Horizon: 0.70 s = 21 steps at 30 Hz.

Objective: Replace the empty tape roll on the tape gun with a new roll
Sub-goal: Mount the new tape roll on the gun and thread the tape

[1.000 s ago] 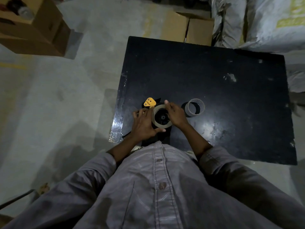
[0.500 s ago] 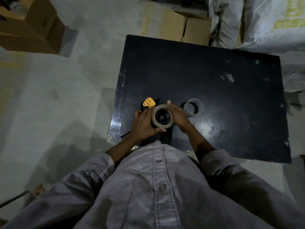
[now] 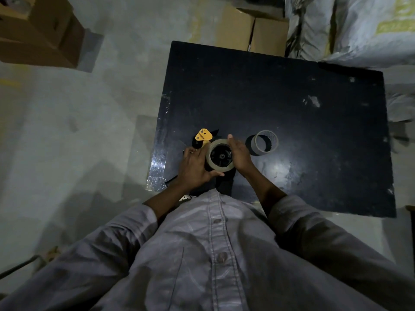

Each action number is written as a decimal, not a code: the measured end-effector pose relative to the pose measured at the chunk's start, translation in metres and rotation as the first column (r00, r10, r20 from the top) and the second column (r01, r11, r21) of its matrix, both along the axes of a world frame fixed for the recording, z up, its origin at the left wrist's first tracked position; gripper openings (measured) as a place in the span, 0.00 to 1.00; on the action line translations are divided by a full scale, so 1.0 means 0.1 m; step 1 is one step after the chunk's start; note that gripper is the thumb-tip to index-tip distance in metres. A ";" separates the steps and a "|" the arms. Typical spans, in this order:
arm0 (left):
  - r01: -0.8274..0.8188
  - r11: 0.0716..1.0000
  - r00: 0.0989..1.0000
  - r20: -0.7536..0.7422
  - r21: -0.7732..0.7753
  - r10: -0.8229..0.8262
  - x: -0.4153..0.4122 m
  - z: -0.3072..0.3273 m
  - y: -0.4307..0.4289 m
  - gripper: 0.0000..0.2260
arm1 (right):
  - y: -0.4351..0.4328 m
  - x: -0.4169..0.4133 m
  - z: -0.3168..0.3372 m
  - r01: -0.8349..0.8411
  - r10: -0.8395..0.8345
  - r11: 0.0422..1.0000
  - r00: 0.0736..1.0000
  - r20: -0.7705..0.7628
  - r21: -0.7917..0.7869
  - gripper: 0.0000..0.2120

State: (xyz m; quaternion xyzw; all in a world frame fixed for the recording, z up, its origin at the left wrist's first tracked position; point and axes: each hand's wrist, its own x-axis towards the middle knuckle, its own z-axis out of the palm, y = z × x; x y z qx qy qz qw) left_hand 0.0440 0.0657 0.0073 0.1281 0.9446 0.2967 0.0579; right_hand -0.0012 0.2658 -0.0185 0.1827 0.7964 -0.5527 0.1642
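Clear new roll [image 3: 221, 170] sits on the tape gun [image 3: 203, 136] hub, seemingly seated; your left hand [image 3: 194, 168] and right hand [image 3: 240, 154] clasp it. Thread next.

1 view only: head cam, wide-angle, worn high and pitched steeply down past the wearer's shirt [image 3: 215, 254]. Faces forward over the black table [image 3: 292, 97], whose near edge runs under the chest. Both hands sit close, centre frame. Concrete floor [image 3: 67, 131] fills the left, cardboard boxes [image 3: 253, 30] the far edge. No 2nd view, so no overlap.
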 end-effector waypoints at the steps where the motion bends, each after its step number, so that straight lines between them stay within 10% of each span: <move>1: 0.006 1.000 1.000 0.006 -0.005 -0.006 0.00 0.00 0.01 0.51 | 0.03 -0.01 -0.09 0.007 -0.007 1.000 1.000 0.011 0.005 0.39; 10: 0.028 0.999 0.994 0.107 0.023 -0.030 -0.05 0.03 0.07 0.54 | 0.01 0.07 0.09 0.103 -0.100 0.993 0.994 0.048 -0.050 0.24; 21: -0.071 0.976 0.977 0.211 0.204 0.027 -0.03 0.08 -0.05 0.51 | -0.09 -0.04 0.22 -0.128 0.128 0.945 0.992 0.018 0.300 0.36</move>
